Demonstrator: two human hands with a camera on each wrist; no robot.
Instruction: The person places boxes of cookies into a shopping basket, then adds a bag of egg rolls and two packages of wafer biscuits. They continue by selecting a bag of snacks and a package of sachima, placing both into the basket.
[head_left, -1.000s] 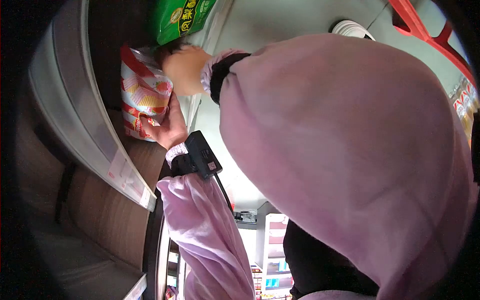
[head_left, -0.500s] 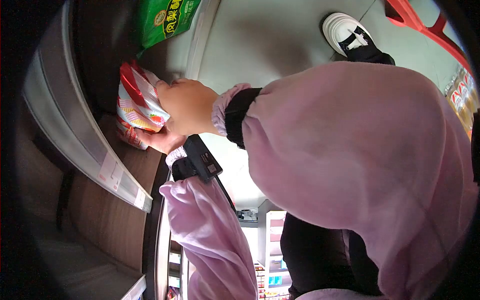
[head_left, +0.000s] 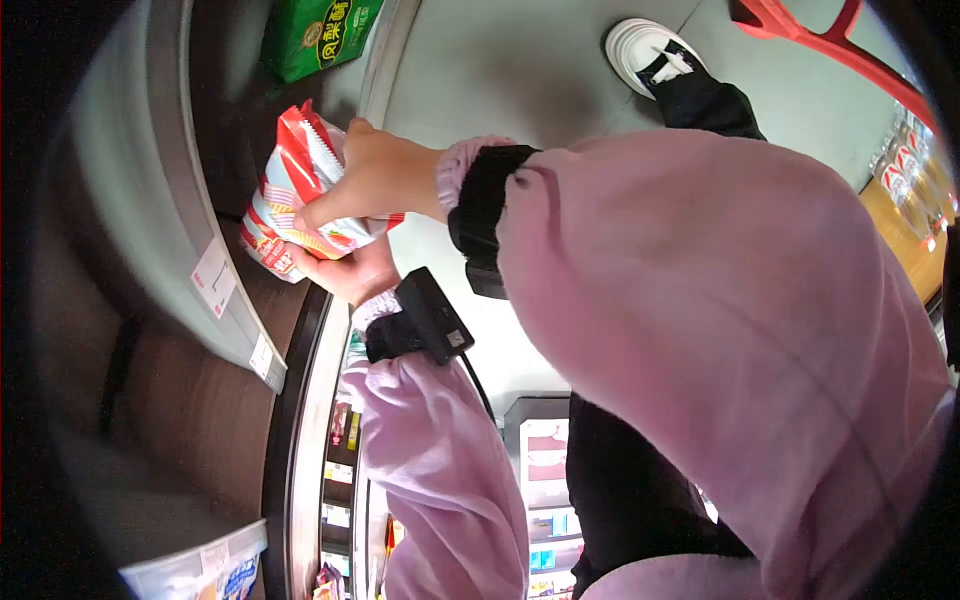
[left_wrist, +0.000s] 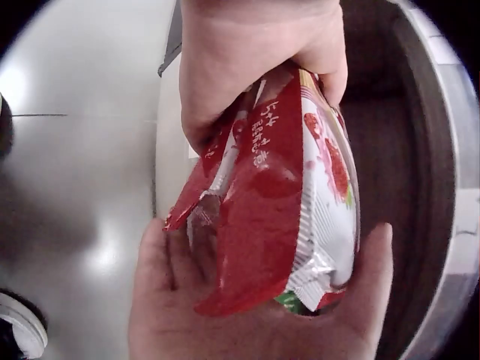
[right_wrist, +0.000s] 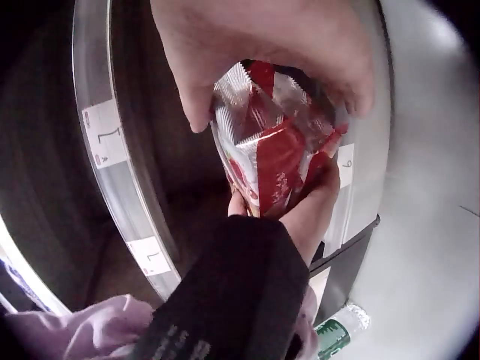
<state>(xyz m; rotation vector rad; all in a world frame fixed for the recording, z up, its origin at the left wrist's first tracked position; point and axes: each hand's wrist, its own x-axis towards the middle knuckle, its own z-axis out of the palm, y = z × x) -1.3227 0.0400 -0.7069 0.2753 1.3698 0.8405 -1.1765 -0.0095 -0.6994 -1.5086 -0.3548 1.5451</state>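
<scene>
A red and white wafer bag printed with strawberries is held between both hands, beside the dark shelf in the head view. My left hand grips its lower end, thumb across the printed front. Over the crimped upper end, my right hand has its thumb on one face and its fingers round the other side. The left wrist view has the bag's red sealed end toward the right hand's palm. Creased silvery film shows beneath the right hand in the right wrist view.
A green pack with yellow lettering lies on the dark shelf at the top. The shelf's pale edge strip carries price tags. Grey floor, a shoe, a red frame and bottles are beyond the right arm.
My right hand has come down from near the green pack onto the bag's upper end. The bag has tilted and turned, and both hands have shifted slightly to the right in view.
</scene>
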